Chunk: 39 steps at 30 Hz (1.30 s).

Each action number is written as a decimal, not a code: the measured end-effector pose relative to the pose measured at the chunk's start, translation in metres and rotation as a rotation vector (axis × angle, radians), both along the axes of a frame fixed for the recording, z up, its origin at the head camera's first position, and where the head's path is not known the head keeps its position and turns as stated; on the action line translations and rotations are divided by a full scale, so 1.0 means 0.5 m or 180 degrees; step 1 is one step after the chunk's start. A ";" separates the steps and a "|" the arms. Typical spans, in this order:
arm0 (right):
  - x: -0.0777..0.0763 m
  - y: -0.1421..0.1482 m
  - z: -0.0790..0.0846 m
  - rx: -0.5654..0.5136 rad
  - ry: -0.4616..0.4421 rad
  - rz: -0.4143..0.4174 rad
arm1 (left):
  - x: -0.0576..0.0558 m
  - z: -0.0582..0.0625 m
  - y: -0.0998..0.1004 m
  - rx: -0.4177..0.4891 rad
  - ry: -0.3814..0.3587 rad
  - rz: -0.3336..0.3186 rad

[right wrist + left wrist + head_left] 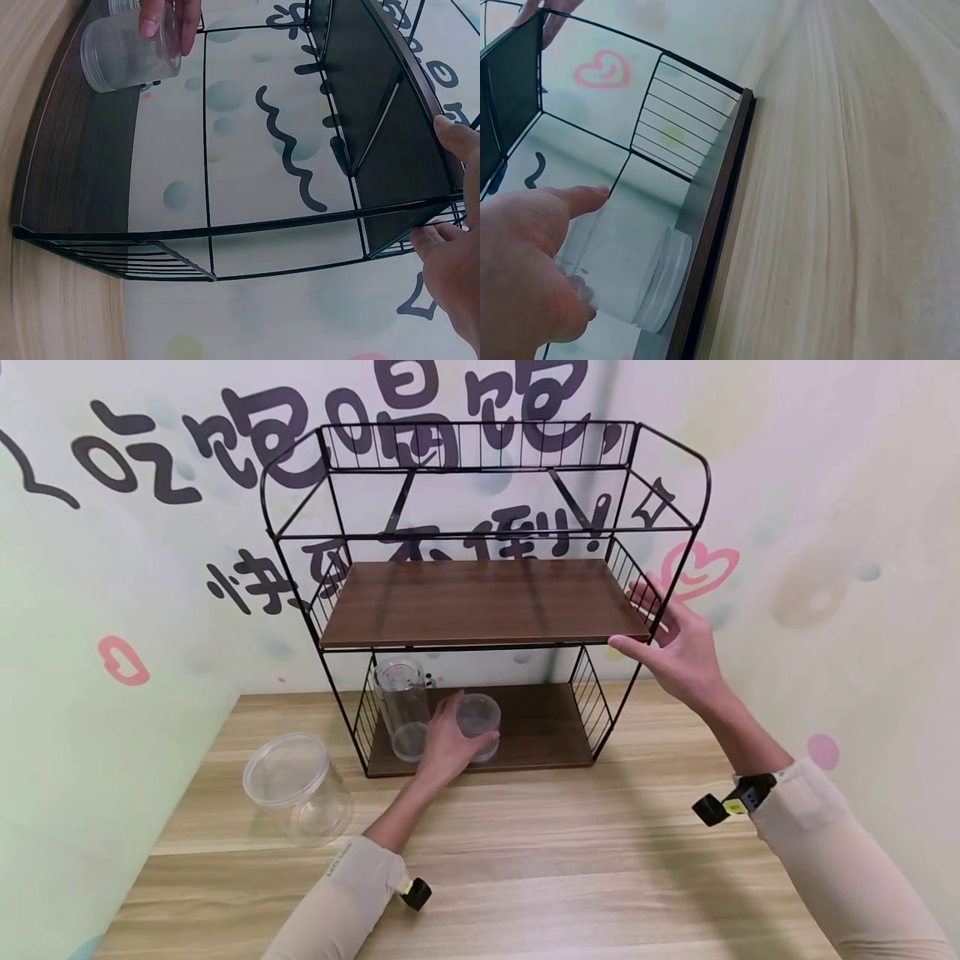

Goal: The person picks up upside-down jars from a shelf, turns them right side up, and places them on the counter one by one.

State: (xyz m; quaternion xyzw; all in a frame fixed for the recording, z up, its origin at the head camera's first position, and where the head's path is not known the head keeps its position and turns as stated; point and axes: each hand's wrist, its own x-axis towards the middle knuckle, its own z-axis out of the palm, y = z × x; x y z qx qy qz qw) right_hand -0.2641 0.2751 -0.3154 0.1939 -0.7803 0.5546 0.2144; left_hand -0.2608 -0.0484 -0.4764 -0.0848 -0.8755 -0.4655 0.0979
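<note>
A small clear plastic jar (480, 715) stands on the lower board (536, 727) of a black wire rack, its wider ringed end against the board. My left hand (447, 743) holds it round the side, thumb on one side and fingers on the other. To its left stands a taller clear jar (402, 714) on the same board. My right hand (686, 652) grips the right end of the upper brown shelf (480, 602), the thumb on its front edge and the fingers by the side wires. In the right wrist view, the small jar (124, 56) is partly covered by left-hand fingers.
A large clear jar (296, 785) stands on the light wooden table (525, 860), left of the rack. The rack's black wire frame (480, 536) rises before a wall (810, 527) with black lettering and pink hearts.
</note>
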 end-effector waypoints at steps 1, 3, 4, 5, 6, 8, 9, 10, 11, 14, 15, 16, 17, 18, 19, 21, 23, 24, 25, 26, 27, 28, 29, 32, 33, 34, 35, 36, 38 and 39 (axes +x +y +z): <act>0.000 0.000 0.000 -0.0001 0.0004 0.0002 | 0.001 0.000 0.000 0.0000 0.0010 -0.0009; 0.000 0.000 0.001 -0.0018 0.0001 0.0009 | 0.003 0.000 0.001 -0.0008 0.0019 -0.0027; 0.001 0.000 0.001 -0.0025 -0.0003 0.0010 | 0.004 0.000 0.001 -0.0009 0.0027 -0.0036; 0.001 -0.001 0.001 -0.0032 -0.0006 0.0011 | 0.005 0.001 0.002 -0.0018 0.0037 -0.0045; 0.002 -0.001 0.001 -0.0041 -0.0008 0.0016 | 0.007 0.002 0.002 -0.0028 0.0039 -0.0051; 0.003 -0.002 0.002 -0.0044 -0.0015 0.0011 | 0.011 0.005 0.002 -0.0044 0.0035 -0.0063; 0.003 -0.002 0.002 -0.0051 -0.0016 0.0017 | 0.013 0.007 0.001 -0.0050 0.0036 -0.0066; 0.002 -0.002 0.001 -0.0069 -0.0020 0.0028 | 0.015 0.008 0.001 -0.0050 0.0033 -0.0070; 0.003 -0.003 0.001 -0.0083 -0.0018 0.0038 | 0.018 0.010 0.000 -0.0050 0.0028 -0.0074; 0.002 -0.004 -0.002 -0.0142 -0.0018 0.0085 | 0.027 0.017 -0.001 -0.0009 0.0061 -0.0102; 0.001 -0.004 -0.003 -0.0159 -0.0013 0.0107 | 0.030 0.019 -0.002 0.0008 0.0082 -0.0118; 0.001 -0.004 -0.004 -0.0171 -0.0011 0.0122 | 0.033 0.021 -0.002 0.0019 0.0092 -0.0133; 0.001 -0.004 -0.004 -0.0163 -0.0007 0.0123 | 0.036 0.024 -0.002 0.0035 0.0098 -0.0148; 0.001 -0.004 -0.004 -0.0161 -0.0004 0.0126 | 0.039 0.027 -0.002 0.0045 0.0100 -0.0160; 0.001 -0.003 -0.005 -0.0155 0.0001 0.0127 | 0.041 0.029 -0.002 0.0051 0.0095 -0.0170; 0.003 -0.004 -0.004 -0.0157 0.0015 0.0136 | 0.047 0.034 -0.002 0.0056 0.0077 -0.0182; 0.005 -0.004 -0.003 -0.0166 0.0021 0.0126 | 0.053 0.038 -0.002 0.0068 0.0053 -0.0183; 0.006 -0.004 -0.003 -0.0176 0.0021 0.0126 | 0.056 0.041 -0.001 0.0079 0.0052 -0.0184; 0.008 -0.005 -0.004 -0.0194 0.0010 0.0131 | 0.060 0.042 -0.001 0.0095 0.0052 -0.0185; 0.010 -0.005 -0.004 -0.0188 0.0005 0.0116 | 0.064 0.043 0.000 0.0113 0.0054 -0.0187; 0.012 -0.005 -0.005 -0.0190 -0.0001 0.0099 | 0.067 0.045 0.000 0.0136 0.0054 -0.0189; 0.015 -0.005 -0.006 -0.0158 0.0004 0.0073 | 0.071 0.046 0.000 0.0170 0.0062 -0.0198; 0.018 -0.004 -0.007 -0.0134 0.0017 0.0053 | 0.074 0.048 0.000 0.0209 0.0070 -0.0207; 0.030 -0.003 -0.011 -0.0031 0.0118 -0.0016 | 0.085 0.053 0.000 0.0310 0.0095 -0.0226; 0.034 -0.002 -0.012 -0.0008 0.0155 -0.0024 | 0.088 0.055 0.000 0.0348 0.0092 -0.0232; 0.039 -0.001 -0.013 0.0013 0.0195 -0.0021 | 0.091 0.058 0.000 0.0383 0.0088 -0.0239; 0.044 0.000 -0.015 0.0009 0.0223 -0.0010 | 0.093 0.060 0.000 0.0408 0.0074 -0.0238; 0.050 0.002 -0.017 0.0025 0.0239 -0.0015 | 0.096 0.061 -0.001 0.0434 0.0057 -0.0240; 0.064 0.006 -0.020 0.0112 0.0267 -0.0092 | 0.100 0.065 -0.001 0.0499 -0.0001 -0.0238; 0.071 0.007 -0.023 0.0142 0.0290 -0.0152 | 0.101 0.066 -0.001 0.0533 -0.0032 -0.0234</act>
